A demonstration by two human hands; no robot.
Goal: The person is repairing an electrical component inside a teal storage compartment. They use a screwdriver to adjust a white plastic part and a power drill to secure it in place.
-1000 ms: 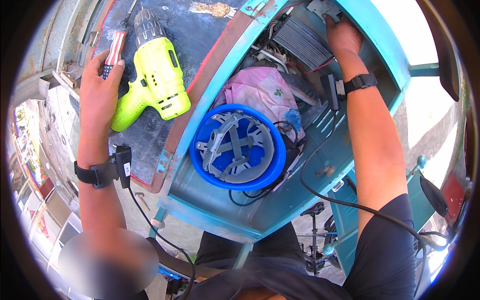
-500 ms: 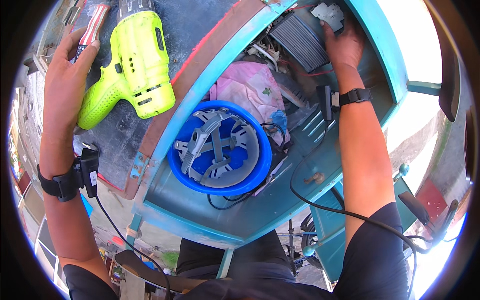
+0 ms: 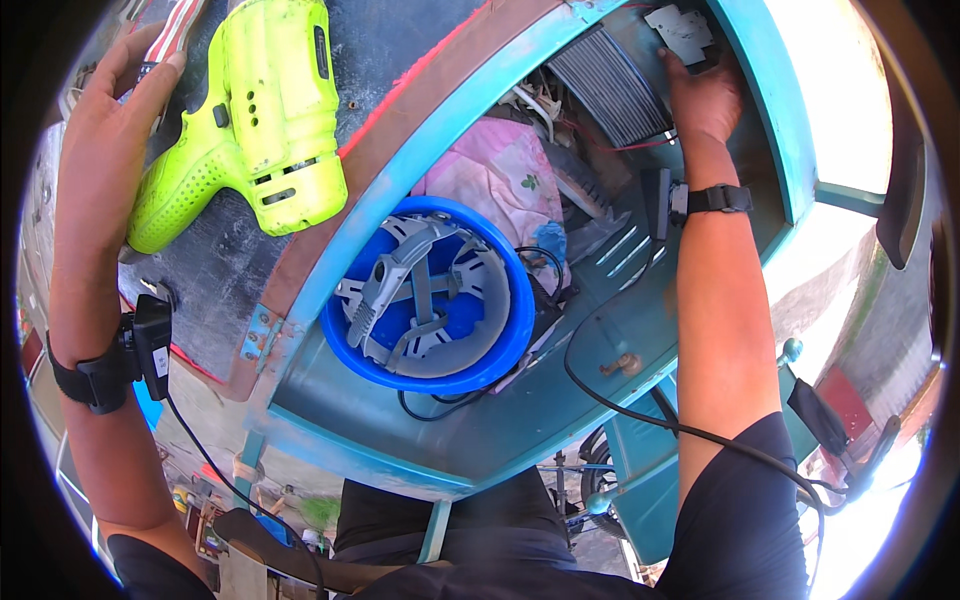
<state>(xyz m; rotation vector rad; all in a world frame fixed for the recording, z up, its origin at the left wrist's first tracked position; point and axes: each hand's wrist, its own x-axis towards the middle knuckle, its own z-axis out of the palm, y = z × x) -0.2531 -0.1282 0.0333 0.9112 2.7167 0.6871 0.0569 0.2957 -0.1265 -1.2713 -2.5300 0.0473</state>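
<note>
My left hand is closed round a tool handle with red and white stripes, at the upper left; the tool's far end is out of view. Beside that hand a lime-green cordless drill lies on a dark panel, its grip pointing toward my wrist. My right hand reaches into the far end of a teal metal box. Its thumb presses the edge of a pale grey metal plate, and its other fingers are mostly in shadow. Left of that hand sits a dark ribbed block.
A blue hard hat lies upside down in the box, grey straps showing. Behind it are a pink cloth, loose wires and white scraps. Cables run from both wrist straps. A bicycle wheel shows below the box, near my legs.
The view has shifted slightly. My left hand and the striped handle have moved up and left in the picture; the metal plate has shifted right together with my right hand.
</note>
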